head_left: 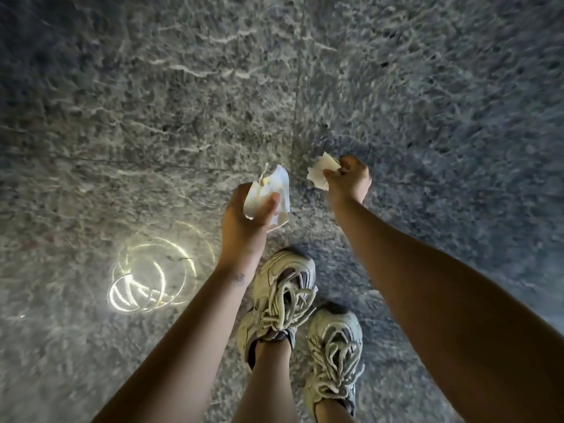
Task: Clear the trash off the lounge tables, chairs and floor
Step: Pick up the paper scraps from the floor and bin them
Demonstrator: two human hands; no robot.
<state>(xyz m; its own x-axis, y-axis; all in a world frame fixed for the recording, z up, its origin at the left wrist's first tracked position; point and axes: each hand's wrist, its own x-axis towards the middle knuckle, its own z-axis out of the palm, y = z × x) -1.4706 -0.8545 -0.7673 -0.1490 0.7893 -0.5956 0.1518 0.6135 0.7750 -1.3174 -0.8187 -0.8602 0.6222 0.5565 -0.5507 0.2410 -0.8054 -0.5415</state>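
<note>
Both hands carrying trash over the stone floor.
Left hand is gripping crumpled wrapper; right hand is pinching paper scrap, just right of the wrapper, apart.

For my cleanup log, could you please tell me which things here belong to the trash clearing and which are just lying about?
Job: white wrapper, gripped by left hand; paper scrap, pinched by right hand.
Other: stone floor; front sneaker; rear sneaker; light glare.
</note>
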